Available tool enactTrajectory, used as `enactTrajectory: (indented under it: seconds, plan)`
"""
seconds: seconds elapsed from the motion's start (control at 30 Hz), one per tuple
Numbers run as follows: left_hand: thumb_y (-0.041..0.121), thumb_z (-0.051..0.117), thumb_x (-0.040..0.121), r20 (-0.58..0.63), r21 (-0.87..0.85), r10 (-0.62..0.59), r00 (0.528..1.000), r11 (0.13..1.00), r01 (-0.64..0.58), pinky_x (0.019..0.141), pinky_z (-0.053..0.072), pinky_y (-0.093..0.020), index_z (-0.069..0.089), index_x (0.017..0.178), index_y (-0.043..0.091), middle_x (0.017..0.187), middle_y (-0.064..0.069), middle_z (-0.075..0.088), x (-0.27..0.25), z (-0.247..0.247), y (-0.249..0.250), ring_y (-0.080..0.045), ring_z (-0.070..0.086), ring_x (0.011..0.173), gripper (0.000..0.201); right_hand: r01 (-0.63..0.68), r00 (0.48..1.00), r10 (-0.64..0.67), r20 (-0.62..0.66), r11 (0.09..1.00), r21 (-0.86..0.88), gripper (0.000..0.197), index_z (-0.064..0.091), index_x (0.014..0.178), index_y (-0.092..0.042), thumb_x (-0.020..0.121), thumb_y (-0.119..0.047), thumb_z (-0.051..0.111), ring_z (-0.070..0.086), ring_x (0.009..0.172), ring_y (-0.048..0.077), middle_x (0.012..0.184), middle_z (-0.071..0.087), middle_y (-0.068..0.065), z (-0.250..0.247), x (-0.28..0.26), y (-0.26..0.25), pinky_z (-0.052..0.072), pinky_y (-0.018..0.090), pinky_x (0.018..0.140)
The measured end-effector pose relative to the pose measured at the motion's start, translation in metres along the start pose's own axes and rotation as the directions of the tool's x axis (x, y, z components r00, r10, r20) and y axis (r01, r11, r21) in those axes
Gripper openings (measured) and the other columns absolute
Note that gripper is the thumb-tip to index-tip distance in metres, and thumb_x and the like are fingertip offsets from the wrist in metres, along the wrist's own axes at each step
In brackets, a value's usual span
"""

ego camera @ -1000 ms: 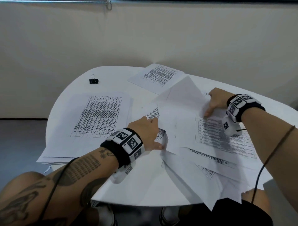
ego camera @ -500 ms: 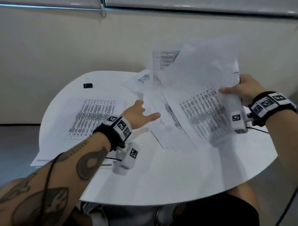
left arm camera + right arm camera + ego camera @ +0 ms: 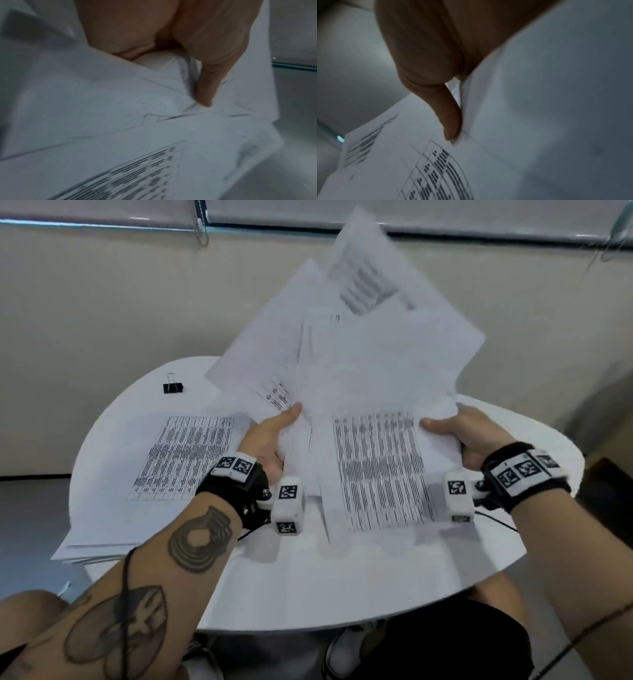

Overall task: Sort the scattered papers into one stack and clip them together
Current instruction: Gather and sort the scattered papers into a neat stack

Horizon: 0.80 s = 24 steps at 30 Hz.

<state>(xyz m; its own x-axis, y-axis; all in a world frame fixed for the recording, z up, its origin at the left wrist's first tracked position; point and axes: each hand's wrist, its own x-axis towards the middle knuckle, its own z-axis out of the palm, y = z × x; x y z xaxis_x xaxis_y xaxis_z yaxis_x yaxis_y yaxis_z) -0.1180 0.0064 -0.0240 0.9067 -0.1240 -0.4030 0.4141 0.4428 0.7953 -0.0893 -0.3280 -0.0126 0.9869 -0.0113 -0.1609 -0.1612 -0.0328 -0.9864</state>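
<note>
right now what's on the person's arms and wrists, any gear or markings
Both arms are bare, with no sleeves. Each wrist has a black band carrying white squares of black coded markers, plus a white marker-tagged camera block below it. The left hand side shows dark forearm tattoos and a thin black cable; the right hand side has a thin cord too.

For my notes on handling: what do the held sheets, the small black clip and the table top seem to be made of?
Held sheets: thin white office paper, matte; they bend and fan out between the left hand and right hand.
Binder clip: looks like black painted metal with bright wire handles.
Table: smooth white top, probably laminate or painted board; the pictures cannot settle which.
</note>
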Motion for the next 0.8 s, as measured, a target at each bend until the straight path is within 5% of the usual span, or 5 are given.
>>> enactTrajectory:
  seconds: [0.1, 0.27, 0.5, 0.67, 0.8]
  plan:
    - [0.01, 0.084, 0.08, -0.146, 0.161, 0.007, 0.989, 0.987, 0.017, 0.089, 0.049, -0.076, 0.066, 0.125, -0.005, 0.111, -0.025, 0.075, -0.002, -0.004, -0.004, -0.045, 0.072, 0.104, 0.05, -0.078, 0.993, 0.062, -0.098, 0.982, -0.173, 0.056, 0.057, 0.127, 0.006, 0.078, -0.001, 0.085, 0.075, 0.092, 0.035, 0.113, 0.073, 0.024, -0.004, 0.004, 0.022, 0.061, 0.039, 0.073]
    - [0.0, 0.084, 0.071, -0.196, 0.369, 0.0, 0.981, 0.926, 0.074, 0.088, 0.044, -0.082, 0.067, 0.113, -0.006, 0.099, -0.026, 0.076, -0.003, -0.005, -0.006, -0.05, 0.073, 0.096, 0.045, -0.013, 0.997, -0.006, -0.071, 0.963, -0.269, 0.022, 0.064, 0.098, -0.005, 0.085, 0.011, 0.074, 0.067, 0.077, 0.03, 0.104, 0.07, 0.026, 0.003, 0.0, 0.027, 0.056, 0.039, 0.072]
    - [0.006, 0.082, 0.071, -0.22, 0.491, 0.042, 0.975, 0.868, 0.073, 0.085, 0.052, -0.075, 0.067, 0.105, -0.005, 0.104, -0.026, 0.076, -0.012, -0.009, 0.006, -0.049, 0.073, 0.095, 0.039, 0.093, 0.975, -0.15, -0.163, 0.945, -0.312, 0.024, 0.072, 0.109, -0.009, 0.087, -0.001, 0.078, 0.072, 0.085, 0.032, 0.103, 0.076, 0.017, 0.0, -0.001, 0.011, 0.059, 0.041, 0.08]
    - [0.036, 0.097, 0.042, -0.26, 0.608, 0.112, 0.959, 0.79, 0.072, 0.06, 0.06, -0.062, 0.068, 0.115, 0.006, 0.096, -0.019, 0.078, -0.004, -0.023, 0.005, -0.042, 0.075, 0.074, 0.084, -0.044, 0.99, -0.024, -0.137, 0.882, -0.47, 0.022, 0.065, 0.078, -0.009, 0.09, -0.021, 0.078, 0.067, 0.079, 0.029, 0.079, 0.07, 0.006, 0.003, 0.004, 0.017, 0.054, 0.035, 0.07]
    - [0.044, 0.087, 0.078, -0.234, 0.722, 0.213, 0.949, 0.691, 0.023, 0.052, 0.056, -0.027, 0.052, 0.134, -0.002, 0.119, -0.016, 0.065, -0.01, -0.023, 0.004, -0.033, 0.068, 0.085, 0.08, -0.138, 0.987, 0.164, 0.006, 0.849, -0.509, 0.033, 0.063, 0.107, -0.014, 0.083, -0.012, 0.084, 0.069, 0.088, 0.029, 0.089, 0.073, 0.008, 0.01, 0.004, 0.024, 0.054, 0.042, 0.078]
